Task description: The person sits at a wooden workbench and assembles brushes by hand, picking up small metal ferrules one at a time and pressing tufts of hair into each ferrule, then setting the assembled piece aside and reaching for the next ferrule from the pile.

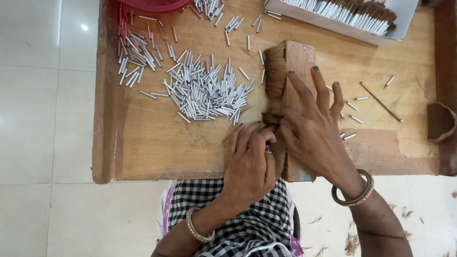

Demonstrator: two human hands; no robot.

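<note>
A wooden block [299,56] lies on the low wooden table [152,143], with a row of brown bristle fibre [275,69] laid along its left side. My right hand [316,128] rests flat on the block, fingers spread, pressing the fibre near its lower end. My left hand [250,162] is curled beside it, its fingertips pinching a small tuft of the brown fibre [269,118] at the block's left edge. A heap of small silver metal tubes [204,90] lies just left of the hands.
More tubes, some red [124,24], are scattered at the table's upper left under a red bowl [154,4]. A white box [333,16] of finished brushes stands at the top right. A thin gold-tipped stick [381,101] and loose tubes lie right of the block. Fibre scraps litter the floor.
</note>
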